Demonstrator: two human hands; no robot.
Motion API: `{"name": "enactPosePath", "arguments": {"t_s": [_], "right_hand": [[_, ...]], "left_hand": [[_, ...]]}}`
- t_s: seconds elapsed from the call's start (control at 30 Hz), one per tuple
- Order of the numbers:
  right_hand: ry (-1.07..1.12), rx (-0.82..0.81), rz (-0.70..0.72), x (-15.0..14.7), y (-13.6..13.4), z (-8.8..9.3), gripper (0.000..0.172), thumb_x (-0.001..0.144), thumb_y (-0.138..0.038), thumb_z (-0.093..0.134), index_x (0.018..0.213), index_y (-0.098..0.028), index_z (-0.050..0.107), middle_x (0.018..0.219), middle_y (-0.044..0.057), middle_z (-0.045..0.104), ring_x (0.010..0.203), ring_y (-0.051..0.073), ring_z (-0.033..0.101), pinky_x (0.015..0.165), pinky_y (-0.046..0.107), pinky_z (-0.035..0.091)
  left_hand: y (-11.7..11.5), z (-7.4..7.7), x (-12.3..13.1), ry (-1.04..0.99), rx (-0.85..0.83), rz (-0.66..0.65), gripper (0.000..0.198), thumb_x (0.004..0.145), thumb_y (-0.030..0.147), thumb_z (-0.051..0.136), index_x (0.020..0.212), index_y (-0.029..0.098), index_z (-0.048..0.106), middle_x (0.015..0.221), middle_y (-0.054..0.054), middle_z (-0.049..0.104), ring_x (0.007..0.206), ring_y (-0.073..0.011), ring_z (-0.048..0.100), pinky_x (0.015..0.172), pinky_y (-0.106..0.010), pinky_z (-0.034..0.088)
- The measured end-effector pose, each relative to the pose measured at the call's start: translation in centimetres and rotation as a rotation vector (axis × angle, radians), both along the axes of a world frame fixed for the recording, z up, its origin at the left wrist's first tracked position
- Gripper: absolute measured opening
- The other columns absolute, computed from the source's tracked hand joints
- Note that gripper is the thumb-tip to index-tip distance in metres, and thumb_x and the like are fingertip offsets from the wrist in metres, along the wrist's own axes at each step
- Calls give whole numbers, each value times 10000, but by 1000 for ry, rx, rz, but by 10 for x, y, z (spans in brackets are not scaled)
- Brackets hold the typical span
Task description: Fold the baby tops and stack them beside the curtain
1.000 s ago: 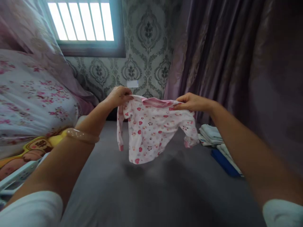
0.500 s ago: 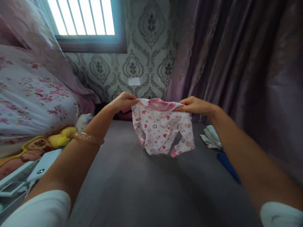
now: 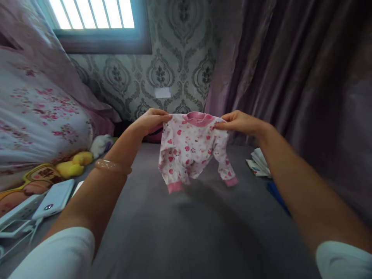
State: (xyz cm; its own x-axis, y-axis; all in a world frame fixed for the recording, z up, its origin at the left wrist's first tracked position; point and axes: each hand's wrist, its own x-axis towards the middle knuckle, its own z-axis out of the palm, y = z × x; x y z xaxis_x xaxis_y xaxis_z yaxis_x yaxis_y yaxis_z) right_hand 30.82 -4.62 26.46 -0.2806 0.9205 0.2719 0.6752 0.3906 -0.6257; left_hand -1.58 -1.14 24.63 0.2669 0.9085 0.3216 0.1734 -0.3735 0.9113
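A small white long-sleeved top (image 3: 192,143) with pink hearts, a pink collar and pink cuffs hangs in the air above the grey sheet (image 3: 180,232). My left hand (image 3: 154,120) pinches it at one shoulder. At the other shoulder my right hand (image 3: 238,123) holds it between thumb and fingers. Both sleeves dangle down, and the hem is bunched between them. A bangle (image 3: 113,166) circles my left forearm.
On the right lie folded white cloths (image 3: 259,162) and a blue cloth (image 3: 277,197). At left are a white power bank (image 3: 55,198), a power strip (image 3: 21,211), a yellow plush toy (image 3: 74,164) and a white one (image 3: 101,145). Purple curtains (image 3: 279,77) hang at right.
The top has swung in my hands: both cuffs now hang in front, and its lower part has folded up. My hands keep their hold on the shoulders. The view has tilted down slightly.
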Motion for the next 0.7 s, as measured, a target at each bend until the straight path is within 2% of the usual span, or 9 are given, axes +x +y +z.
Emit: {"name": "enactPosePath", "arguments": {"t_s": [0.1,0.27,0.4,0.53,0.63,0.7], "right_hand": [[-9,-32,18,0,2,-2,307,677,-517,770,718,-215,737,622,4,647,702,188,623,560,256,457],[40,-72,43,0,5,-5,318,682,-519,776,771,-216,734,687,27,680,731,197,641,588,276,481],[57,-56,-10,2,8,-7,365,667,-551,784,754,-202,723,691,40,689,767,228,654,595,289,501],[66,-90,27,4,10,-7,373,700,-590,750,807,-233,726,807,68,729,860,277,664,682,372,554],[79,-90,21,5,9,-6,377,716,-606,731,811,-241,718,871,87,740,898,306,664,748,430,562],[86,-95,39,6,7,-5,400,721,-600,725,825,-214,717,902,109,740,899,307,668,787,443,557]], "left_hand": [[3,-3,1,-44,-65,-64,262,707,373,786,805,140,716,742,-44,679,709,-158,652,728,-301,527],[5,-9,-1,-58,-95,-64,199,734,335,761,797,152,714,733,-26,677,694,-139,639,723,-279,521],[6,-10,-4,-17,-102,-33,206,723,316,787,794,138,710,704,-19,668,662,-126,609,711,-279,512],[5,-10,-5,-45,-103,-73,255,718,361,784,827,144,707,746,-36,687,717,-148,632,710,-283,516],[7,-11,-5,20,-112,10,240,697,373,791,789,172,698,681,-20,665,691,-150,624,658,-271,506],[7,-12,-6,-4,-140,-7,227,683,343,804,790,174,696,693,-13,670,678,-137,611,661,-269,500]]}}
